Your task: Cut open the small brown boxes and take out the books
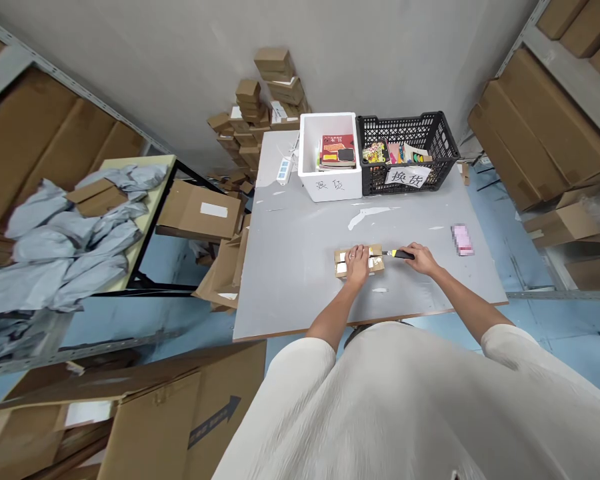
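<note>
On the grey table, near its front edge, lies a small brown cardboard box with white labels and a seam across its top. My left hand grips this box from above, fingers bent over its top. A utility knife with a black and yellow handle is in my right hand, whose fingers are closed round it. The knife's tip meets the box's right end at the seam; how deep the blade goes cannot be made out.
At the table's back stand a white foam box and a black plastic crate, both holding books. A power strip lies left of them, a pink blurred item at right. Grey parcels cover a side table; cartons crowd the floor.
</note>
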Demonstrator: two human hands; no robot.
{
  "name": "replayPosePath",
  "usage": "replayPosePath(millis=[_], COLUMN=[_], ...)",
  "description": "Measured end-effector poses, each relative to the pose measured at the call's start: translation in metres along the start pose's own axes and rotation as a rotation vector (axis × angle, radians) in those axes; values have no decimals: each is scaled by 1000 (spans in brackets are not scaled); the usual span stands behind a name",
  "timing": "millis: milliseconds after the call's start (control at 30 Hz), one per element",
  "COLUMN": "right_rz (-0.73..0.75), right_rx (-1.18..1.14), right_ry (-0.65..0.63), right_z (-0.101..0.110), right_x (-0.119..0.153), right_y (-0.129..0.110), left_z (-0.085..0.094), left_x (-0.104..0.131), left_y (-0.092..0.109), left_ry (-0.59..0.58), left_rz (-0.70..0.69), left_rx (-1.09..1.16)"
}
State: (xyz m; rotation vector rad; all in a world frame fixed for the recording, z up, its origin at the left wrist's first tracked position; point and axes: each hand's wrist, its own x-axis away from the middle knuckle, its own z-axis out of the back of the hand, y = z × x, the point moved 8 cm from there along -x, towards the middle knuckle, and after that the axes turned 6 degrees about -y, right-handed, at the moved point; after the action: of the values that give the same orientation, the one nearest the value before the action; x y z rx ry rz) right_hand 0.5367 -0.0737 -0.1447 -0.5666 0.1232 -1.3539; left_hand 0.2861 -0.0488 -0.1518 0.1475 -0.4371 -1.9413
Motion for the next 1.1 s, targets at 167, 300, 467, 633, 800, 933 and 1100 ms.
replayPosePath(millis=[167,300,467,633,800,933,1100], right_rz=[12,-24,-31,-3,-98,-236,-345], right_rx=[-42,-96,-148,-178,-312,-360,-338], right_ry=[-50,-64,-50,-28,55,132,133], right_z=[-8,-6,1,6,6,-1,-28], right_x=[-7,-8,1,10,23,27,23], right_y=[-10,-7,0,6,34,57,72], left_z=[0,0,-1,-6,-9,-3,1], left_x=[1,-3,-4,-2,-3,6,25], left_y=[0,-3,-5,-5,-9,-11,-15], left_ry=[3,20,35,26,19,33,13], left_rz=[3,13,24,26,17,-29,-32], left_rx=[22,62,83,92,133,137,92])
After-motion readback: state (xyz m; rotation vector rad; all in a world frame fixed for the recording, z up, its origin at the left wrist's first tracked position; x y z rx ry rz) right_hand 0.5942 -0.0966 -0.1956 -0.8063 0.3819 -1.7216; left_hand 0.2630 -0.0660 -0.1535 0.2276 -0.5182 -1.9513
